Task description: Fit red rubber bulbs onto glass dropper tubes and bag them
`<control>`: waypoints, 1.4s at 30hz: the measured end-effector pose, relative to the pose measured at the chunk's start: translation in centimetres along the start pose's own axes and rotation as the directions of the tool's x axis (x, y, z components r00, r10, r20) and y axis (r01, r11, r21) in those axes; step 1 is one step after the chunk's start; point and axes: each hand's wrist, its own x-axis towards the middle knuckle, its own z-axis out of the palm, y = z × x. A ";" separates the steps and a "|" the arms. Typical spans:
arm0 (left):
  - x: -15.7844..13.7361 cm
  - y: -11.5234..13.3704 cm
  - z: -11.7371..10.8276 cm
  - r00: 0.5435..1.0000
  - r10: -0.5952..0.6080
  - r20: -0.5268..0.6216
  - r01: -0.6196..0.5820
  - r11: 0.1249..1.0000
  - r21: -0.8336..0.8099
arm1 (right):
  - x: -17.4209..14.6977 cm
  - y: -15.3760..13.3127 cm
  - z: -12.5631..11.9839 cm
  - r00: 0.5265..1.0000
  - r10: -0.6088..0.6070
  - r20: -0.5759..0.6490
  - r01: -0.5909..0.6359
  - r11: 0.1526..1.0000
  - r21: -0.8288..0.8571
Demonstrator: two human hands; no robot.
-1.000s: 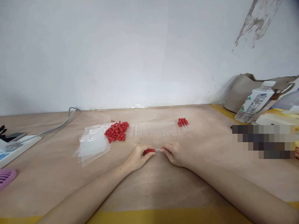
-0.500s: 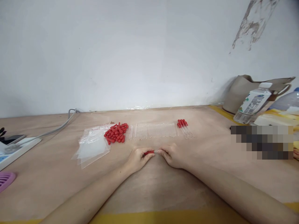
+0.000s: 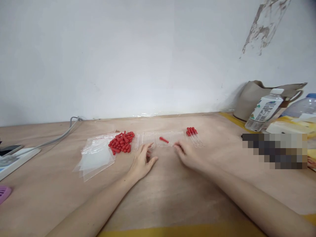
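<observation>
My right hand (image 3: 187,154) pinches the clear tube end of a dropper, whose red rubber bulb (image 3: 164,140) points left and up over the row of clear glass tubes (image 3: 144,140). Open and empty, with fingers apart, my left hand (image 3: 142,163) hovers or rests just in front of the tubes; which of the two I cannot tell. A heap of red rubber bulbs (image 3: 120,143) lies at the left end of the row. Beyond the right end is a small group of droppers with red bulbs (image 3: 191,131), side by side.
Clear plastic bags (image 3: 95,159) lie left of the bulb heap. A power strip (image 3: 23,159) with a grey cable (image 3: 59,137) is at far left, above a purple object (image 3: 3,193). A bottle (image 3: 265,110) and a grey-brown jug-like container (image 3: 247,98) stand at the right.
My left hand has let go of the red bulb and opened, drawing back slightly left. My right hand has lifted the dropper away and tilted it, bulb up, over the tubes.
</observation>
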 end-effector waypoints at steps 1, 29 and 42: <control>0.0 0.1 0.0 1.000 -0.003 0.025 0.003 1.000 0.011 | 0.6 1.0 -0.5 0.992 0.081 -0.093 -0.080 0.997 0.014; 0.0 0.5 -0.2 0.989 0.045 0.141 -0.047 0.999 0.004 | 2.7 9.6 -2.4 0.726 0.566 -0.390 -0.676 0.692 -0.253; 0.1 0.5 -0.1 0.988 0.052 0.144 -0.057 0.998 0.031 | 3.1 7.3 -0.6 0.875 0.416 -0.249 -0.485 0.759 -0.434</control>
